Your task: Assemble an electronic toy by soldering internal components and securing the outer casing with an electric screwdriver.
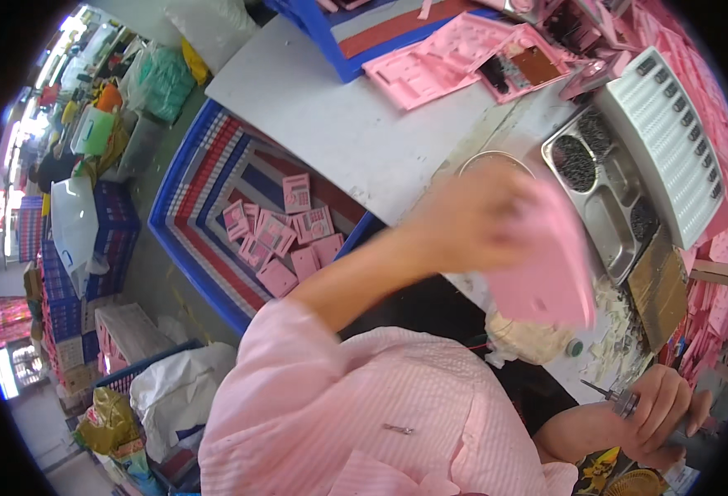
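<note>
Counter [331, 107] surface, pale grey, is filling the picture from 11 to 2 o'clock, with clutter crowding its far edge. Below it, toward 9 o'clock, a blue plastic crate [184, 248] is sitting on the floor, lined with striped sheeting and holding a loose pile of small pink cases [285, 240]. At 3 o'clock a white perforated tray [670, 140] is lying tilted, just beside a steel compartment tray [608, 207] whose sections are carrying heaps of small dark screws [575, 161]. Open pink cases [463, 62] are resting at 1 o'clock on the counter.

At centre, the left hand [471, 219] is reaching across over the counter's near edge, blurred by motion; its fingers are closing around a flat pink case [546, 273], which is hanging just right of centre, above the counter edge and just beside the steel tray. A pink striped sleeve [339, 405] is covering the arm toward 6 o'clock.

At 5 o'clock the right hand [661, 409] is resting low, fingers clenching the grip of a small power screwdriver [620, 401] whose bit is pointing toward 10 o'clock. Just above it, a heap of pale scraps [620, 322] is lying on the counter edge.
</note>
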The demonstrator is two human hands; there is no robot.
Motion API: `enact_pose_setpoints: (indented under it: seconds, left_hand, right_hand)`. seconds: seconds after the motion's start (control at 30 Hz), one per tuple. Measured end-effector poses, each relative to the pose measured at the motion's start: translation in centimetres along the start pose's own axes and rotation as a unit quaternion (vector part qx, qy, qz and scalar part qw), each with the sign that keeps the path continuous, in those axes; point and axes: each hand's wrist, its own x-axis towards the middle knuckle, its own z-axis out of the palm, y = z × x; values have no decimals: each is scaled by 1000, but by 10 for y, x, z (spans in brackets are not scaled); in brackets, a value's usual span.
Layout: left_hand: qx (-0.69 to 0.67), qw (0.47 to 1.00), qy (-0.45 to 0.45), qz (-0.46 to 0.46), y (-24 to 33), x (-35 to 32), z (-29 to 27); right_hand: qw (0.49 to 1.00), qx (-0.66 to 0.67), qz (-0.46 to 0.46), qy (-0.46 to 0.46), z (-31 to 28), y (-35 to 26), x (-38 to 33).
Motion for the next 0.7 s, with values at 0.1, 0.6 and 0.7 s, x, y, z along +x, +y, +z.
enact_pose_setpoints:
  seconds: [0.1, 0.6, 0.7]
  left_hand:
    - [133, 888, 405, -174, -44, -109, -81]
    - [232, 944, 231, -44, -62, -54, -56]
    - [257, 959, 80, 87, -61, 74, -12]
  right_hand:
    - [998, -48, 23, -18, -16, -11, -4]
    - [978, -163, 128, 2, -52, 27, 4]
    - [968, -201, 140, 49, -49, 29, 0]
